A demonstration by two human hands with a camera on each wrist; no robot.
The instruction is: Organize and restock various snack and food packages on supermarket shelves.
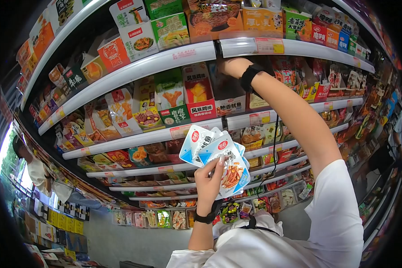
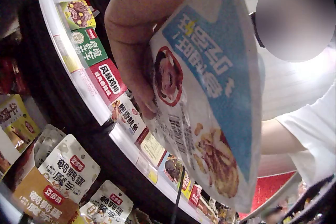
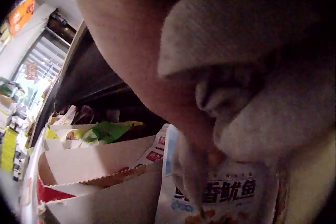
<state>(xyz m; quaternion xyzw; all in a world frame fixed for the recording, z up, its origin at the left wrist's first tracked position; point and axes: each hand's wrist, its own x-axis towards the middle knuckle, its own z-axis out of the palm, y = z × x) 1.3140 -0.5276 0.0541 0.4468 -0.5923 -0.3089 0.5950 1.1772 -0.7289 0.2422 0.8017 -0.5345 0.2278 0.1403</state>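
In the head view, my left hand (image 1: 207, 182) pinches a fanned bunch of white-and-blue snack packets (image 1: 235, 171) by their lower edge, out in front of the shelves. One packet (image 2: 210, 98) fills much of the left wrist view, printed with a red logo and a food picture. My right hand (image 1: 233, 67) reaches under a shelf edge into the display box (image 1: 231, 105) of similar packets. In the right wrist view its fingers (image 3: 190, 174) reach down over the face of an upright white packet (image 3: 226, 190); I cannot tell whether they grip it.
Curved shelves with white price rails (image 1: 143, 142) hold many boxed and bagged snacks. Beside the right hand's box stands a red-fronted box (image 1: 201, 110). A black cable (image 1: 276, 138) hangs across the shelves. Another person (image 1: 38, 172) stands far left.
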